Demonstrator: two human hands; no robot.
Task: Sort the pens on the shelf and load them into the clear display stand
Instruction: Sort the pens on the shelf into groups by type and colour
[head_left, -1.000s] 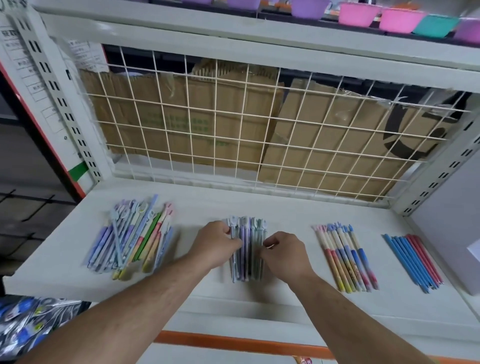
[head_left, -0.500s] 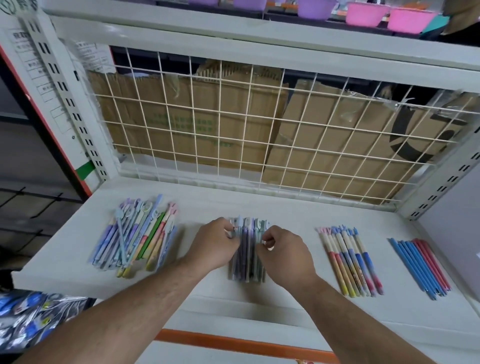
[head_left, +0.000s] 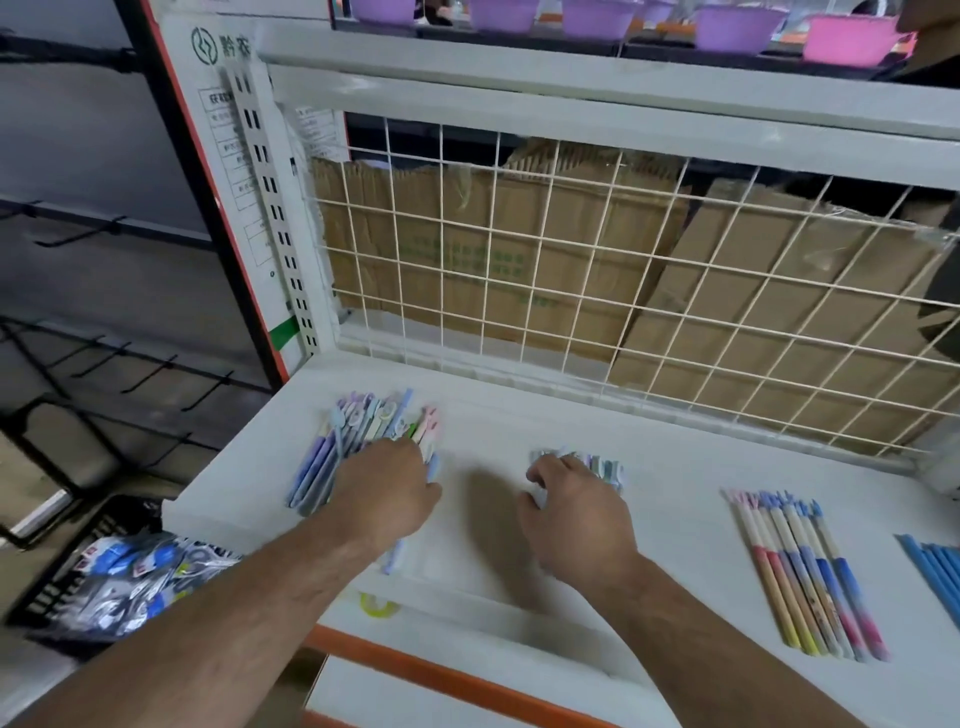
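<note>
Four pen groups flat on white shelf (head_left: 675, 467), long axes roughly toward wire grid (head_left: 623, 291), clip ends nearest it. Mixed pastel pile (head_left: 358, 441) at grid's left end, slightly fanned; middle bundle (head_left: 602, 465) near grid's centre; pink-and-blue row (head_left: 800, 566) and blue pens (head_left: 935, 577) toward its right end. Light, stiff, smooth barrels (likely to roll or slip out singly), so best pinched mid-barrel as a squared handful. Left hand (head_left: 387, 491) palm-down on mixed pile, fingers blurred, grip cannot be told. Right hand (head_left: 571, 514) curled round middle bundle's near end, gripping. No clear display stand visible. Cardboard boxes (head_left: 467, 270) behind grid.
</note>
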